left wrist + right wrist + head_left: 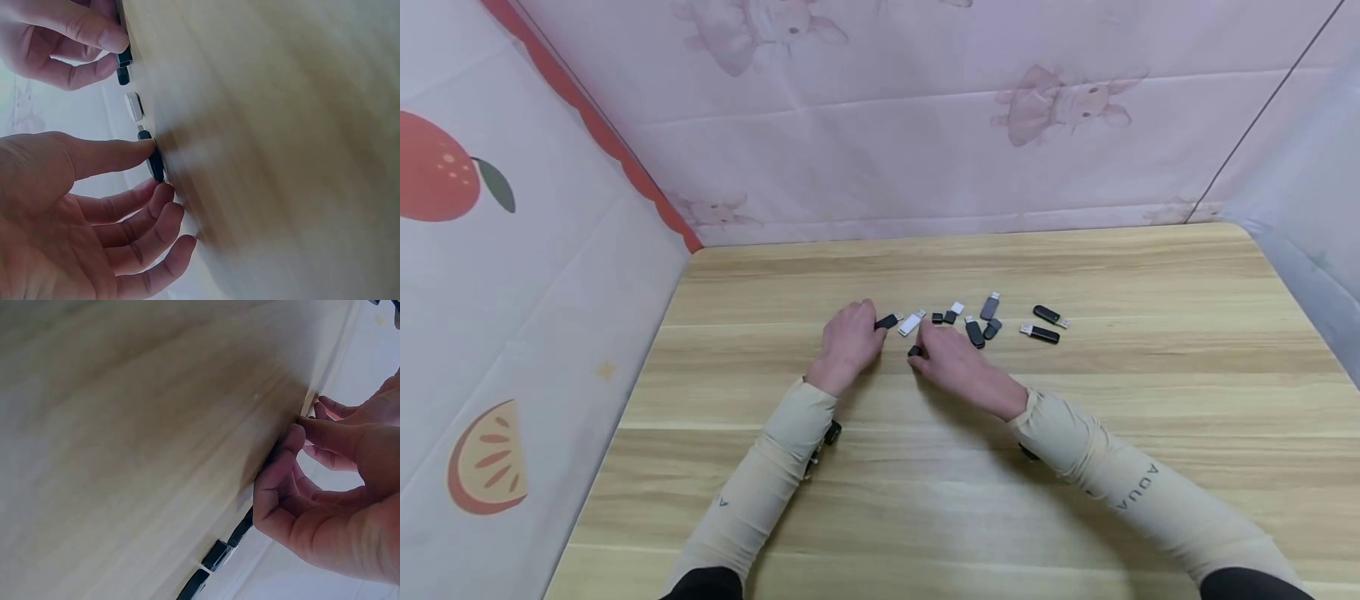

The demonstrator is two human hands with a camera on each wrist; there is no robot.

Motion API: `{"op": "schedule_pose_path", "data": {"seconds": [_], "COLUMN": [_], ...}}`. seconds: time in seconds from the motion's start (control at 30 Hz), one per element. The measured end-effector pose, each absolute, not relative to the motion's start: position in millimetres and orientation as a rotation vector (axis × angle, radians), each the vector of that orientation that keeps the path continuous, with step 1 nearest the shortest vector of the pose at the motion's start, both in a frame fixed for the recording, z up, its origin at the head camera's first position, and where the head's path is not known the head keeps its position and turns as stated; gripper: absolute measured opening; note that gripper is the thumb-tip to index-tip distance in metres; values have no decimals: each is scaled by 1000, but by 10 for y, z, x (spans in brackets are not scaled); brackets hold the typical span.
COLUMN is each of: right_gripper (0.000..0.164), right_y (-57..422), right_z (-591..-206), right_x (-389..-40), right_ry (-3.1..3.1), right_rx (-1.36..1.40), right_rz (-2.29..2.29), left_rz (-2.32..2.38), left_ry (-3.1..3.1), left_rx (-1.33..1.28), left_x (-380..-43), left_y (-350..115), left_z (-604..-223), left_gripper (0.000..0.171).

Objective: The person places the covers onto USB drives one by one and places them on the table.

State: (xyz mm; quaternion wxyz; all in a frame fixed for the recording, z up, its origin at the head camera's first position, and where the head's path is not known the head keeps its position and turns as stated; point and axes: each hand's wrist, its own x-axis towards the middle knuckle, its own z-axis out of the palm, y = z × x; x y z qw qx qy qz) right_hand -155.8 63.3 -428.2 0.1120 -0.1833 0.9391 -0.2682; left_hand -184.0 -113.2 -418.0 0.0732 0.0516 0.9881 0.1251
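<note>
Over a wooden tabletop (887, 517), forearms (763, 483) converge, left hand (848, 340) pinching a USB stick (887, 322), right hand (958, 362) a black piece (914, 352).

I'm in a cloth-walled nook, home or studio I can't tell: rabbit-print fabric (887, 158) far, fruit-print sheeting (565, 283) left, pale sheeting (1318, 225) right, around my wood-grain table (925, 517).
</note>
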Motion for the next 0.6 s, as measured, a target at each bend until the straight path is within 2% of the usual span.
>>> {"op": "schedule_pose_path", "data": {"seconds": [0.3, 0.6], "right_gripper": [18, 17], "right_y": [675, 731], "right_z": [-4231, -4169], "right_x": [-1568, -1549], "right_ry": [2693, 2656], "right_rx": [-545, -527], "right_rz": [-799, -883], "left_rz": [321, 420], "left_ry": [2981, 2989], "left_rx": [275, 236], "left_x": [-1836, -1806], "left_y": [-1158, -1248], "left_z": [-4182, -4169], "left_gripper": [19, 16]}}
